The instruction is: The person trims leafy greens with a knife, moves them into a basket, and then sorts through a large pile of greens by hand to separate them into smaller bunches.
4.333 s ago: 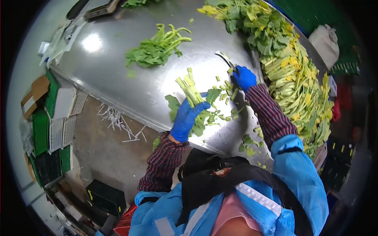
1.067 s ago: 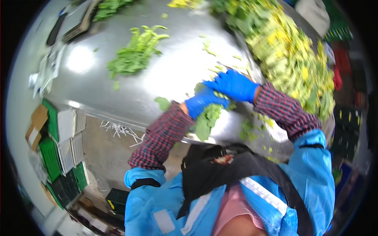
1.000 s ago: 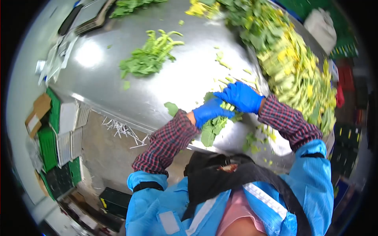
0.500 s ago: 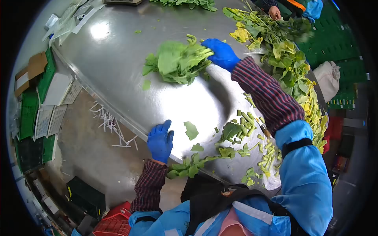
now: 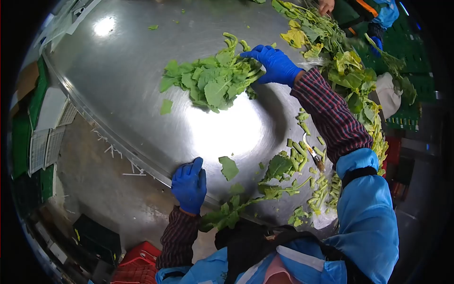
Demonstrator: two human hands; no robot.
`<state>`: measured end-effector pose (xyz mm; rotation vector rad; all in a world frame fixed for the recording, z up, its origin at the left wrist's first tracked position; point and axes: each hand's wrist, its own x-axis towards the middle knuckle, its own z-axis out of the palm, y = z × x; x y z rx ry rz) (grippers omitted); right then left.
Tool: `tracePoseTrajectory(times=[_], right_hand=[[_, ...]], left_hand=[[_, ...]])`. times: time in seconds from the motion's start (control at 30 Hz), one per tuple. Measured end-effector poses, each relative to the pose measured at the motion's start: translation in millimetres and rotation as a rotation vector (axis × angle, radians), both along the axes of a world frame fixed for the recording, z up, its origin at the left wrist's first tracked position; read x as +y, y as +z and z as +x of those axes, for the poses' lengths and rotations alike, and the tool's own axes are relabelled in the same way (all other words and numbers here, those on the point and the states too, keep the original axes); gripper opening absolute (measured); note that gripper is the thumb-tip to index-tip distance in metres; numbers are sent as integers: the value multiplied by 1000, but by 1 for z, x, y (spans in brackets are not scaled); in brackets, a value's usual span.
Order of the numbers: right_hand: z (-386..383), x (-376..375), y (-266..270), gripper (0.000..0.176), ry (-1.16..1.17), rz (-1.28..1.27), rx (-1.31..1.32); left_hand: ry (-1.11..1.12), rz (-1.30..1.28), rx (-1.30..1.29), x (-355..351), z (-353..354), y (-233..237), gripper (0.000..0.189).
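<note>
A bunch of leafy greens (image 5: pixel 213 80) lies on the metal table (image 5: pixel 137 94), its stem ends toward the right. My right hand (image 5: pixel 275 65), in a blue glove, is at those stems with its fingers apart, thumb and fingertips beside them. My left hand (image 5: pixel 190 184), also blue-gloved, rests at the table's near edge, holding nothing, its fingers slightly bent. Near it lie a loose leaf (image 5: pixel 229 168) and a leafy stalk (image 5: pixel 227 215). A small knife (image 5: pixel 313 154) lies among cut stem pieces (image 5: pixel 298 156).
Yellow and green leaves (image 5: pixel 350 75) are heaped along the right side. At the top right is a co-worker's bare hand (image 5: pixel 326 6). Crates (image 5: pixel 47 137) stand left of the table; a red basket (image 5: pixel 137 265) and a dark crate (image 5: pixel 97 236) are on the floor.
The greens have settled on the table and their leaves have spread. My right hand has loosened its fingers from the stems. At top right, the co-worker's gloved hand now holds a leafy stalk out to the side.
</note>
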<state>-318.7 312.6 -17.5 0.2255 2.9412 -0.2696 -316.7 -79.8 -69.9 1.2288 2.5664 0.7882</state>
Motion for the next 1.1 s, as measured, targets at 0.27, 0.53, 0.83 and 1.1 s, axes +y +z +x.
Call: tracePoseTrajectory(times=[0.27, 0.53, 0.83, 1.1], right_hand=[[-7, -21, -5, 50, 87, -425, 264], [17, -34, -12, 43, 76, -622, 307], [28, -30, -15, 28, -187, -938, 262], [-12, -20, -49, 24, -113, -534, 329]], left_hand=[[-8, 9, -8, 2, -1, -1, 30], [10, 13, 4, 2, 0, -1, 30], [13, 20, 40, 1, 0, -3, 31], [24, 69, 40, 3, 1, -1, 31]])
